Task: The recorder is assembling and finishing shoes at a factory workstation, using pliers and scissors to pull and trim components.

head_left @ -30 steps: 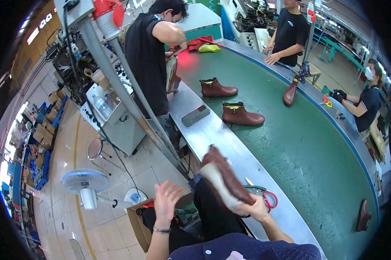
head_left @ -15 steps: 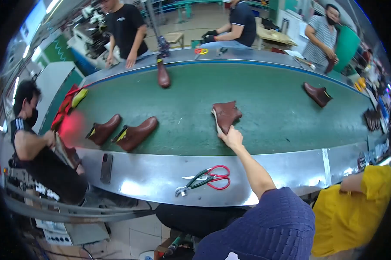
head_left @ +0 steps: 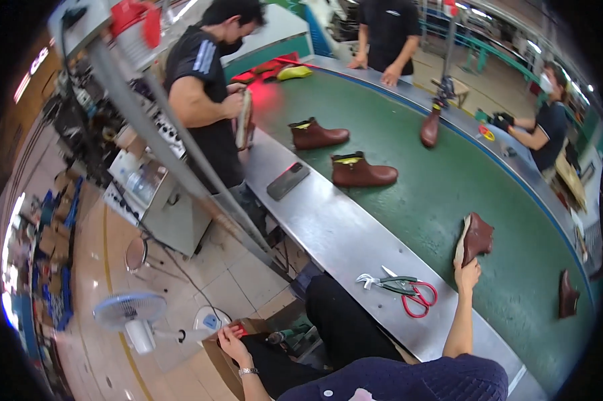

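Note:
My right hand (head_left: 466,274) reaches up over the steel ledge onto the green conveyor belt (head_left: 448,194). Its fingers grip the heel end of a brown ankle boot (head_left: 476,237), which lies on its side with the pale sole facing left. My left hand (head_left: 233,342) is down by my knee at an open cardboard box (head_left: 214,357) on the floor. Its fingertips are at a small red item (head_left: 238,329), and I cannot make out whether they grip it. Red-handled pliers (head_left: 401,289) lie on the steel ledge just left of my right forearm.
Two brown boots (head_left: 318,134) (head_left: 361,172) stand further up the belt, another (head_left: 567,294) lies at its right. A dark phone (head_left: 288,180) rests on the ledge. A person in black (head_left: 204,87) holds a sole nearby; others stand across the belt. A fan (head_left: 131,314) stands on the floor.
My right hand carried the boot from over my lap onto the belt and stays on it. My left hand, raised and spread a second ago, has dropped to the box.

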A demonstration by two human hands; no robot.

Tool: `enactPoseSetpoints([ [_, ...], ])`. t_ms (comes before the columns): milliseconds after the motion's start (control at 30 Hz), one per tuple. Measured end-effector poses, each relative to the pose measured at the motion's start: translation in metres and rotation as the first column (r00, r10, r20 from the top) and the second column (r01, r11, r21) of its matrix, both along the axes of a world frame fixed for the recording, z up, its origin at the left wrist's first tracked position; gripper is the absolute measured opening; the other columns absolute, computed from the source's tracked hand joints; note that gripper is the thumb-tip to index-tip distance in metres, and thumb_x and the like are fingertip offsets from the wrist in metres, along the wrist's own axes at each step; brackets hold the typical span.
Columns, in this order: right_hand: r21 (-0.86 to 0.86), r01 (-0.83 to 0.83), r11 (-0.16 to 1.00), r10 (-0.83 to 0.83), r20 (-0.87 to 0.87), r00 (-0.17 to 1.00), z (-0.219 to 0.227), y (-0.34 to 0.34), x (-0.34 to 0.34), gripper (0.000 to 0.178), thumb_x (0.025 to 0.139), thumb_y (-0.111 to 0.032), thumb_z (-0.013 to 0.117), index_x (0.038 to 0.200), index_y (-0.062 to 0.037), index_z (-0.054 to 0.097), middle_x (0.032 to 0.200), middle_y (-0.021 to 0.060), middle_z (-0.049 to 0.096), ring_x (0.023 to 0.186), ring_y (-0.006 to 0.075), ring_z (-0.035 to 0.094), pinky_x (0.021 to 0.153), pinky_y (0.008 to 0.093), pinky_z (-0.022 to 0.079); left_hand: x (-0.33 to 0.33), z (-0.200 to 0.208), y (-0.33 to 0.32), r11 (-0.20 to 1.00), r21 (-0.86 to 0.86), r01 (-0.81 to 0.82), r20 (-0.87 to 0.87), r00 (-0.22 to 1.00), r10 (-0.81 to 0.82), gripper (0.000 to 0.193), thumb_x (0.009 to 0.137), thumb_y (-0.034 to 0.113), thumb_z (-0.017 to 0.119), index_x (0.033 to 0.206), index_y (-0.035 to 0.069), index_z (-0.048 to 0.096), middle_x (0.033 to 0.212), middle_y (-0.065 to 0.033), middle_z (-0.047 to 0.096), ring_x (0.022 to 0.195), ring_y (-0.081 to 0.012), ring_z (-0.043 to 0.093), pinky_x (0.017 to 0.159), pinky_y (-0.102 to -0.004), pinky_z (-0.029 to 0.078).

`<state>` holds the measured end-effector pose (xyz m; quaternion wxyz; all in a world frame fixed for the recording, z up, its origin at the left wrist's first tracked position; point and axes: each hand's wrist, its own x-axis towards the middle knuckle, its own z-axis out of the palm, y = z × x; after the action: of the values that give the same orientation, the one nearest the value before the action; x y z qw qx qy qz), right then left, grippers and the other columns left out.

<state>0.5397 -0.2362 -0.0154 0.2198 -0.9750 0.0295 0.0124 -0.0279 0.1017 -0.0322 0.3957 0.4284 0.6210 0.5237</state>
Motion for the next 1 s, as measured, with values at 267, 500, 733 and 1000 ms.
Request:
enactPoseSetpoints([
  [267, 0.205, -0.741, 0.639, 0.626, 0.421, 0.656, 0.033, 0.156, -0.142, 0.054, 0.075, -0.013, 0.073, 0.126, -0.0061, 0.056, 0.134, 0.0247, 0.048, 0.125, 0.0429, 0.044, 0.105, 0.0500, 0.036, -0.017, 0.005, -0.008, 1.000, 0.016, 0.013, 0.204, 0.979, -0.016, 0.027, 0.101, 0.026, 0.052, 0.103, 0.000, 0.060, 0.083, -0.0114, 0.068, 0.067, -0.0166, 0.067, 0.059, -0.0254, 0.053],
  [500, 0.240, -0.967, 0.088, 0.900, 0.396, 0.180, 0.035, 0.211, -0.283, 0.044, 0.075, -0.020, 0.074, 0.117, -0.0124, 0.061, 0.130, 0.0169, 0.050, 0.128, 0.0371, 0.043, 0.106, 0.0516, 0.034, -0.025, 0.014, -0.020, 0.994, 0.072, 0.077, 0.280, 0.955, -0.095, 0.025, 0.101, 0.023, 0.051, 0.103, 0.000, 0.059, 0.085, -0.0115, 0.068, 0.071, -0.0177, 0.068, 0.064, -0.0264, 0.054],
  [733, 0.017, -1.000, -0.014, 0.927, 0.374, -0.007, 0.020, 0.206, -0.277, 0.031, 0.079, -0.017, 0.068, 0.109, -0.0140, 0.064, 0.133, 0.0066, 0.050, 0.134, 0.0275, 0.037, 0.112, 0.0511, 0.024, -0.030, 0.014, -0.018, 0.992, 0.089, 0.085, 0.242, 0.965, -0.104, 0.023, 0.101, 0.021, 0.052, 0.103, -0.001, 0.059, 0.086, -0.0118, 0.067, 0.072, -0.0178, 0.068, 0.065, -0.0267, 0.055],
  [1000, 0.058, -0.998, -0.011, 0.921, 0.390, 0.012, 0.020, 0.206, -0.280, 0.020, 0.080, -0.016, 0.066, 0.100, -0.0152, 0.067, 0.128, 0.0031, 0.053, 0.133, 0.0263, 0.038, 0.111, 0.0503, 0.025, -0.022, 0.012, -0.014, 0.994, 0.065, 0.085, 0.268, 0.958, -0.099, 0.023, 0.101, 0.021, 0.052, 0.104, -0.001, 0.059, 0.087, -0.0121, 0.067, 0.072, -0.0180, 0.068, 0.065, -0.0265, 0.055],
])
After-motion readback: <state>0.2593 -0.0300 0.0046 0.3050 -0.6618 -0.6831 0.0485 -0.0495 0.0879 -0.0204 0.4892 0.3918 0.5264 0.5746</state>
